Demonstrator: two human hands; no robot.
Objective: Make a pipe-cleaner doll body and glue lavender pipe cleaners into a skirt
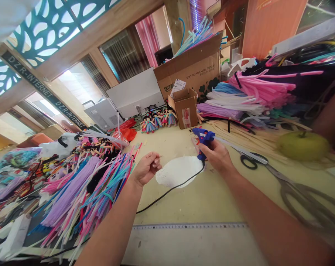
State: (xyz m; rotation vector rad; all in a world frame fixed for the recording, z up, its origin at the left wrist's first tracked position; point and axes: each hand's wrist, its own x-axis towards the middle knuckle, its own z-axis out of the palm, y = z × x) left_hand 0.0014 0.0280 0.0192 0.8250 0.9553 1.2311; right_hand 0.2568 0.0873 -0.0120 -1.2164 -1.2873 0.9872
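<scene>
The glue gun (205, 138) is in the right hand (217, 153), fingers wrapped around its handle above the surface (184, 207), near the pale oval patch (178, 171). A large cardboard box (189, 66) has blue and pink pipe cleaners (196, 35) jutting from its top; a small open box (185, 109) stands before it, contents hidden. The left hand (148, 167) is loosely curled, fingertips together; whether it pinches anything, I cannot tell. Both forearms reach forward.

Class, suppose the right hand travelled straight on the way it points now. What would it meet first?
Leading with the blue glue gun it holds, the right hand would probably meet the small open cardboard box first, though depth is unclear.
</scene>
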